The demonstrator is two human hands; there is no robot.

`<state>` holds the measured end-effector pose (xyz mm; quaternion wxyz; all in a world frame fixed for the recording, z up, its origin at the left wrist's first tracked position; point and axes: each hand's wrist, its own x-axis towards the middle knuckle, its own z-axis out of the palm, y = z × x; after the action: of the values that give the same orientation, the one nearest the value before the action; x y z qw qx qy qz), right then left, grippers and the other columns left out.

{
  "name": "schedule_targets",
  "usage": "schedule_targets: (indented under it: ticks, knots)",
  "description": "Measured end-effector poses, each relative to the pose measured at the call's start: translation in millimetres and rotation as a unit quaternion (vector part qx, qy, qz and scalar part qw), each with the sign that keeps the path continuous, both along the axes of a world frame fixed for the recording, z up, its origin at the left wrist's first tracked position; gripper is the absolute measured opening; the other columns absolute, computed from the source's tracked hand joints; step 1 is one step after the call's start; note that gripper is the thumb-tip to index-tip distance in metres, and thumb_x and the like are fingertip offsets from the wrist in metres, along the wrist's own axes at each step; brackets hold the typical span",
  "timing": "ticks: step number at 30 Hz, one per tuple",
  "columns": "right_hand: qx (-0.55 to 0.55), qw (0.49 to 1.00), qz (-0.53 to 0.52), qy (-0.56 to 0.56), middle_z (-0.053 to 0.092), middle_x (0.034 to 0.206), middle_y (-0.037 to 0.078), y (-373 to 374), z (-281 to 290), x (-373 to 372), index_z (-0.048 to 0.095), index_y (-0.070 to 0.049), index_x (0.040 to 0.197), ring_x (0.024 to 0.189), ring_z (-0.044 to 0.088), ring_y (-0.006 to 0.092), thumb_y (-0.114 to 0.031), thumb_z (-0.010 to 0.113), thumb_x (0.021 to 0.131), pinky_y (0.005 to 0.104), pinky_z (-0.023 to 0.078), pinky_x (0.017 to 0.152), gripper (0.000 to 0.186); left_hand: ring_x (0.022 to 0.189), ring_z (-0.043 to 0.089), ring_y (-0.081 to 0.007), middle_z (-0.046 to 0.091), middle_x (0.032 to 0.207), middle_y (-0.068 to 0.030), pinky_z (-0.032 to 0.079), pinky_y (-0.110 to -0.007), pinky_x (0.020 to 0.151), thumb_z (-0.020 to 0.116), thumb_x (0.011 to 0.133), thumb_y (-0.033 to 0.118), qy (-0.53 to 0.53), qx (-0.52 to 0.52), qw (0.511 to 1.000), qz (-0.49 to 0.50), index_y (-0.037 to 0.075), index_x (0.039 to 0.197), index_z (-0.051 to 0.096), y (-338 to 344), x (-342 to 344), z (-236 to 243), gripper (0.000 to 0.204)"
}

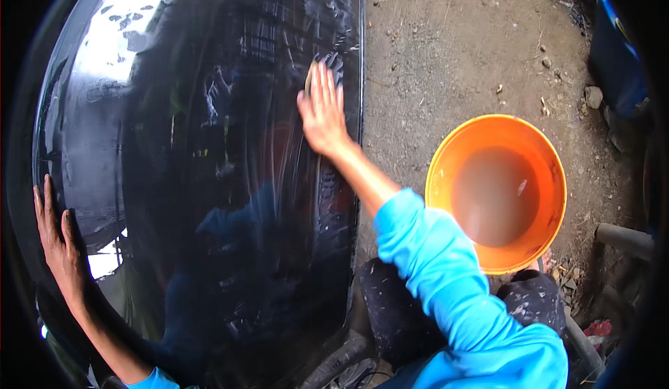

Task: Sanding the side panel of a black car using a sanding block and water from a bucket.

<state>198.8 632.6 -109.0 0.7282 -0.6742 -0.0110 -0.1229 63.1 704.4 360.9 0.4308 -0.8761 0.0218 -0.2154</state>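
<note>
A glossy black, wet car panel (202, 249) fills the left half of the view, with whitish streaks and smears of liquid on it. My right hand (325, 113) lies with outstretched fingers near its right edge, pressing a thin yellowish pad (310, 75) to the surface. Only a sliver of that pad shows beside the fingers, so I cannot tell its exact kind. At the panel's far left edge, my left hand (61, 249) rests with its fingers apart and holds nothing.
An orange bucket (437, 180) of cloudy brownish water stands right of my right arm. Around it is dirt ground (446, 54) with small stones. A blue object (613, 61) stands at the upper right, and a grey pipe-like piece (624, 241) lies lower down.
</note>
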Motion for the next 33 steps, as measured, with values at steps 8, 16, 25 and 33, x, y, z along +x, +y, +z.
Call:
schedule_targets:
  ticks: [8,16,25,33]
  knots:
    - [0.008,0.994,0.106,-0.028,0.009,0.162,0.029,17,14,-190,0.012,0.006,0.155,0.150,0.008,0.0449,-0.028,0.051,0.096,0.0592,0.006,0.119,0.079,0.146,0.033,-0.0327,0.034,0.158,-0.0133,0.032,-0.048,0.115,0.037,0.103,0.045,0.012,0.049,0.999,-0.003,0.022,0.150,0.044,9,-12,24,0.053]
    - [-0.013,0.998,-0.009,0.054,0.013,0.164,0.020,10,-34,-44,0.015,0.001,0.156,0.152,0.009,0.0353,-0.041,0.037,0.104,0.0504,0.008,0.122,0.070,0.148,0.030,-0.0293,0.035,0.158,-0.0110,0.028,-0.049,0.118,0.038,0.103,0.045,0.017,0.034,0.999,-0.008,0.022,0.151,0.043,3,0,4,0.053]
    - [-0.013,0.987,0.155,-0.046,0.011,0.159,0.033,23,-7,-243,0.014,0.011,0.152,0.149,0.011,0.0485,-0.035,0.052,0.095,0.0637,0.003,0.118,0.082,0.148,0.030,-0.0276,0.037,0.157,-0.0109,0.026,-0.045,0.119,0.039,0.103,0.036,0.030,0.080,0.996,-0.006,0.020,0.150,0.045,8,-11,30,0.049]
    - [0.053,0.995,0.057,-0.065,0.010,0.160,0.032,37,52,-162,0.015,0.011,0.152,0.150,0.010,0.0464,-0.026,0.048,0.098,0.0587,0.004,0.120,0.074,0.147,0.031,-0.0286,0.040,0.155,-0.0126,0.027,-0.042,0.118,0.046,0.100,0.031,0.024,0.051,0.998,-0.015,0.020,0.147,0.049,2,-14,33,0.048]
